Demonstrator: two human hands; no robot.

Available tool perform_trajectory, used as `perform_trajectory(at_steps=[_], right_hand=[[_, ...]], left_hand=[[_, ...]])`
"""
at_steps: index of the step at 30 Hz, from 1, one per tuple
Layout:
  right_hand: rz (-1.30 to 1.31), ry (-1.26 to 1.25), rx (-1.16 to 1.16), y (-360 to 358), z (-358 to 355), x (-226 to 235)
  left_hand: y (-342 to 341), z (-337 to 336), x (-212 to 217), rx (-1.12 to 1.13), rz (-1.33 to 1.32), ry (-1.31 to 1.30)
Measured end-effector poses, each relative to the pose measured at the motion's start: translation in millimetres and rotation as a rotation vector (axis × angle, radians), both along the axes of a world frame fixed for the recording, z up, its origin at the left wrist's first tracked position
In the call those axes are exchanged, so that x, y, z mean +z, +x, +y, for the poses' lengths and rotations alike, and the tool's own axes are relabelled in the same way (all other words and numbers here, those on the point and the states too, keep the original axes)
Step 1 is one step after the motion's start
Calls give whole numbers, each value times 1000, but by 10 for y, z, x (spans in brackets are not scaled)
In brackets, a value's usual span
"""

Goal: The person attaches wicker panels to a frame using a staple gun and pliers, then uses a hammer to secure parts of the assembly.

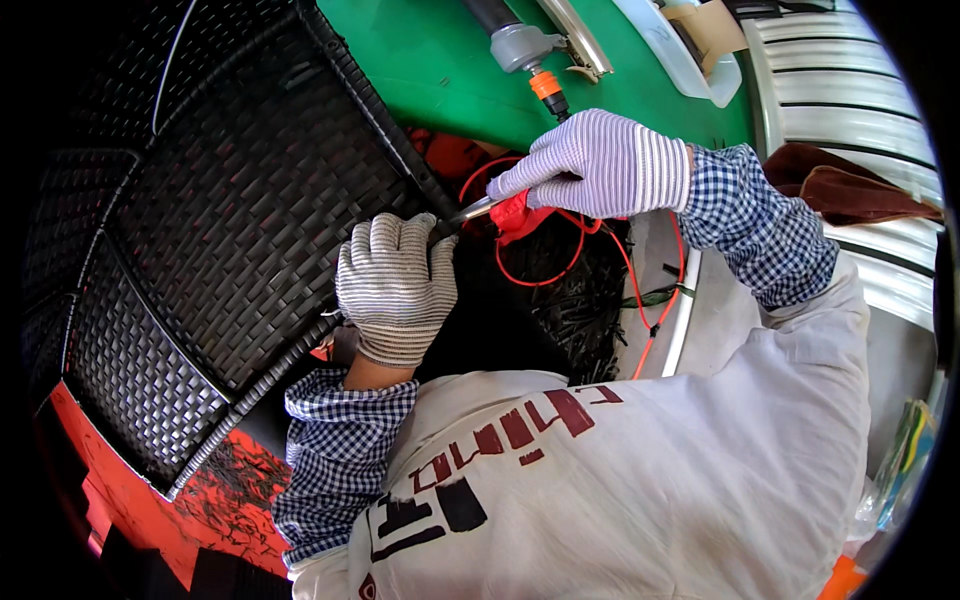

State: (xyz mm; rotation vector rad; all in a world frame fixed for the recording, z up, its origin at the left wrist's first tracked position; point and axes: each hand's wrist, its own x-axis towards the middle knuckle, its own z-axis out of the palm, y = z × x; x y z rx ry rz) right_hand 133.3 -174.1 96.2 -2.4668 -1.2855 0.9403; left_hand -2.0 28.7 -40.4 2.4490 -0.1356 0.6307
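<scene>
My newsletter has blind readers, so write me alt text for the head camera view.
A person's striped-gloved right hand holds a slim metal-shafted tool at the edge of a black wicker panel, where the striped-gloved left hand rests. Beyond, an orange-collared tool shows against a green surface.

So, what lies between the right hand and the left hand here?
In the head view, a slim metal shaft spans most of the gap from the right hand to the left hand, with a red piece near its right end.
</scene>
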Motion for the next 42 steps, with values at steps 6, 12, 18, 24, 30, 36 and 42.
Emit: perform_trajectory(at_steps=[6, 12, 18, 24, 30, 36, 42], right_hand=[[111, 88, -74, 30, -41, -177], [143, 79, -151, -67, -59, -168], [-290, 235, 57, 71, -222, -21], [-453, 106, 190, -185, -137, 22], [-538, -93, 258, -308, -44, 106], [-559, -49, 259, -317, -45, 131], [-435, -253, 222, -330, -6, 202]], left_hand=[[-4, -3, -23, -1, -14, 26], [5, -14, -28, -3, -3, 43], [50, -25, 40, -1, -65, 47], [22, -21, 31, 31, -62, 57], [44, -29, 5, 11, -110, 53], [32, -21, 25, 14, -85, 56], [32, -25, 11, 6, -84, 58]])
